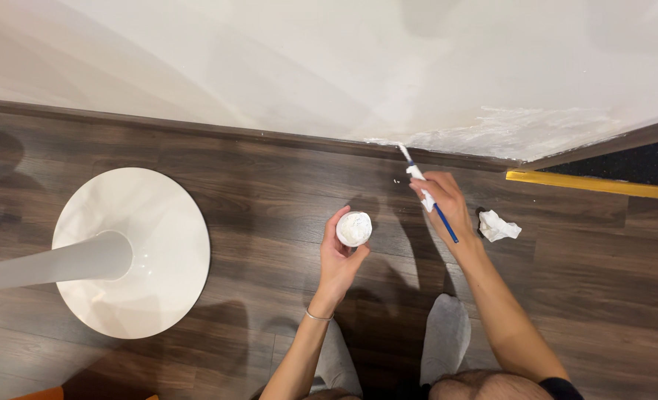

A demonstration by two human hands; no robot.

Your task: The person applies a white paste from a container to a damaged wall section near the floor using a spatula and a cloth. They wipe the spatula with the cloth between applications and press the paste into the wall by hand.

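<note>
Dark wood-plank flooring [270,178] meets a white wall [307,67] at a brown baseboard [195,130]. Our right hand [447,204] pinches a blue-handled brush [427,194], its tip touching the patched wall base beyond the grip. Our left hand [338,259] is wrapped around an open tub of white filler [353,229], just left of the brush. Tilting the tub could, we judge, drip filler onto the flooring. A crumpled tissue [498,225] lies right of the grip; a white pedestal base [133,252] stands far left.

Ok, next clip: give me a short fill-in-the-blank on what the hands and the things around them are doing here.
1. The left hand holds a small round ___ of white paste.
2. The right hand holds a brush with a ___ handle.
3. The brush tip touches the foot of the ___.
4. A crumpled white rag lies on the ___ floor.

Missing words: tub; blue; wall; wooden
</note>
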